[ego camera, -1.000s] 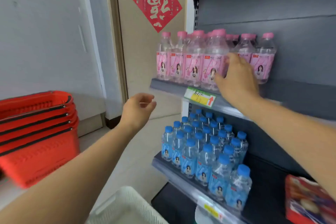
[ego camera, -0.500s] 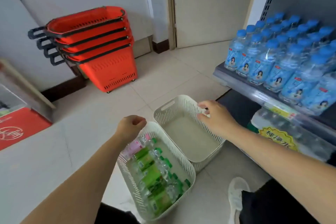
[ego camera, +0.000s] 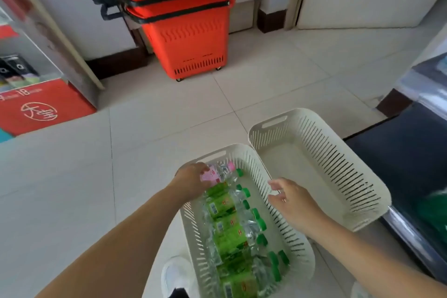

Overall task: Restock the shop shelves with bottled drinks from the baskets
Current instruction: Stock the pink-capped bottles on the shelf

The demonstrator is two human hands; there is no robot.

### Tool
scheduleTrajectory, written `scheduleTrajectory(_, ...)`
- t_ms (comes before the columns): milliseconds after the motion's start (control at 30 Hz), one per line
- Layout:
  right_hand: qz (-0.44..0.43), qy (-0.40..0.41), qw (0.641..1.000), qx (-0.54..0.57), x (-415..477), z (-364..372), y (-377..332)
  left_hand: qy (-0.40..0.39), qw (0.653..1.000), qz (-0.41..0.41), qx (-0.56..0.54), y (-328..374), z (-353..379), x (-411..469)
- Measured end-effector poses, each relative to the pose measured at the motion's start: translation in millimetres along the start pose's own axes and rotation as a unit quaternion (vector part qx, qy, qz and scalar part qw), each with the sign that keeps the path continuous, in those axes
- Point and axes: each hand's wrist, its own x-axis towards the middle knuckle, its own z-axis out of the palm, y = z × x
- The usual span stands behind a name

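Note:
A white slotted basket [ego camera: 294, 241] on the floor holds several green-labelled, green-capped bottles [ego camera: 228, 227] lying on their sides. At its far end lies one pink-capped bottle [ego camera: 217, 174]. My left hand [ego camera: 192, 180] reaches into that end and grips the pink bottle by its label. My right hand [ego camera: 289, 197] hovers open over the basket's right rim, fingers spread, holding nothing. A second white basket [ego camera: 333, 164], empty, stands just to the right.
A stack of red shopping baskets [ego camera: 188, 26] stands against the far wall. The dark shelf unit's base [ego camera: 411, 152] lies at the right edge. A red sign and display case [ego camera: 36, 104] are at the left. My white shoe [ego camera: 176, 276] is beside the basket.
The view dropped from the shelves to the floor baskets. My left hand went down into the full basket and took hold of the pink bottle. My right hand left the empty basket's rim.

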Motion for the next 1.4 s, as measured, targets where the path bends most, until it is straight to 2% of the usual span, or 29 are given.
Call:
scheduleTrajectory(167, 0.035, -0.018, 0.997, 0.061, 49.8, 29.0, 19.0, -0.019, 0.994, -0.017, 0.108, -15.7, 35.8, 59.2)
scheduleTrajectory(367, 0.056, -0.052, 0.994, 0.08, 87.2, 62.9, 37.4, 0.012, 0.989, -0.014, 0.145, -38.0, 79.9, 97.8)
scheduleTrajectory(500, 0.073, -0.056, 0.992, 0.092, 101.5, 84.2, 45.0, 0.073, 0.98, -0.012, 0.186, -40.7, 99.3, 101.5)
scheduleTrajectory(633, 0.099, -0.071, 0.985, 0.12, 105.3, 101.7, 52.3, 0.1, 0.964, 0.01, 0.248, -44.0, 115.1, 95.4)
scheduleTrajectory(800, 0.097, -0.077, 0.986, 0.114, 98.9, 110.5, 56.1, 0.075, 0.957, 0.047, 0.277, -40.2, 106.4, 91.3)
scheduleTrajectory(967, 0.077, -0.087, 0.988, 0.102, 93.8, 104.3, 54.4, 0.05, 0.972, 0.066, 0.218, -25.5, 89.9, 87.0)
scheduleTrajectory(1067, 0.076, -0.087, 0.989, 0.093, 87.9, 97.7, 51.2, 0.046, 0.985, 0.043, 0.163, -14.3, 78.5, 84.2)
scheduleTrajectory(1167, 0.068, -0.081, 0.989, 0.103, 82.4, 90.3, 46.3, 0.032, 0.999, 0.011, 0.035, -4.5, 70.8, 79.6)
scheduleTrajectory(1267, 0.056, -0.067, 0.986, 0.144, 78.9, 80.8, 39.9, -0.013, 0.987, 0.01, -0.162, 2.7, 65.0, 70.3)
scheduleTrajectory(1400, 0.07, -0.043, 0.956, 0.283, 73.4, 63.4, 23.2, -0.015, 0.969, 0.052, -0.243, 22.5, 56.7, 49.7)
